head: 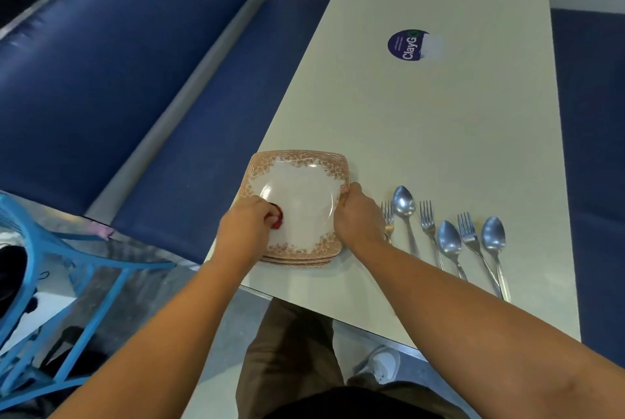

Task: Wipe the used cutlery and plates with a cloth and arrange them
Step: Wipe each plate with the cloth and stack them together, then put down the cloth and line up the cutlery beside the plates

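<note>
Here, the stack of plates (297,195) sits at the near left corner of the long table (439,134). Its left rim lies right at the table's edge and its front rim is close to the near edge. Beyond that left edge is a blue bench (169,114), and a blue chair (50,249) stands nearer the person. Just to the right of the plates, three forks (427,219) and three spoons (449,239) lie alternating in a row, handles toward the near edge. Past them the tabletop runs bare as far as a round sticker (411,45).

The left hand (248,220) is curled around a red cloth (277,215), pressing it onto the left part of the top plate. The right hand (358,215) grips that plate's right rim with bent fingers, beside the nearest fork.
</note>
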A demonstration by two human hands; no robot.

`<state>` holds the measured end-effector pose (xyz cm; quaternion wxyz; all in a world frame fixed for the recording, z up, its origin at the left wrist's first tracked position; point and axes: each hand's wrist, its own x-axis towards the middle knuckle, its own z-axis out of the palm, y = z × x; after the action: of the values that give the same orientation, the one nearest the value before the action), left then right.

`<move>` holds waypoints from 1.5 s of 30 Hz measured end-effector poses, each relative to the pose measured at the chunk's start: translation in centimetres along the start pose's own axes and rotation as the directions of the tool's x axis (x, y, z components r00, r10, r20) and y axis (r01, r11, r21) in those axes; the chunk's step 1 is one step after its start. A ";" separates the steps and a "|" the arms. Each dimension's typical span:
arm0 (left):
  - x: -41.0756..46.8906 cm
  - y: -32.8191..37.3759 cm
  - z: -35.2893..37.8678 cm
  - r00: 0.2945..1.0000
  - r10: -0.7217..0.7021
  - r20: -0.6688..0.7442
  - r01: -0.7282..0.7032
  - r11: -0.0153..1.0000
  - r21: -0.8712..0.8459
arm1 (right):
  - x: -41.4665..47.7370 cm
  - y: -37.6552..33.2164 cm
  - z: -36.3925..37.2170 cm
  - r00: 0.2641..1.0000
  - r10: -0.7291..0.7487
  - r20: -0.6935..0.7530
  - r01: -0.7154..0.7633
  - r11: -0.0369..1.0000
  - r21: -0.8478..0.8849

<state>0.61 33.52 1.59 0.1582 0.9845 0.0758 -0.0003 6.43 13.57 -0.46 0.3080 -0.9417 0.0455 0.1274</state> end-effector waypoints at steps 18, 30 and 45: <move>2.5 8.2 3.3 0.989 0.147 -0.023 -0.149 0.969 -0.198 | -0.3 -0.6 -0.4 0.998 0.053 0.013 -0.053 0.998 -0.020; 0.9 5.6 -3.2 0.981 -0.186 -0.050 0.152 0.907 -0.393 | -0.8 -0.8 -2.9 0.995 0.082 0.064 -0.091 0.985 0.147; 6.8 17.8 -8.6 0.992 -0.064 -0.110 -0.062 0.509 -0.859 | 1.7 -4.9 -15.4 0.973 -0.195 -0.126 0.224 0.643 0.733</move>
<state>9.80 20.49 15.16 0.6202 0.7743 0.0762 0.0998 12.11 8.36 13.86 0.6759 -0.7356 -0.0104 0.0446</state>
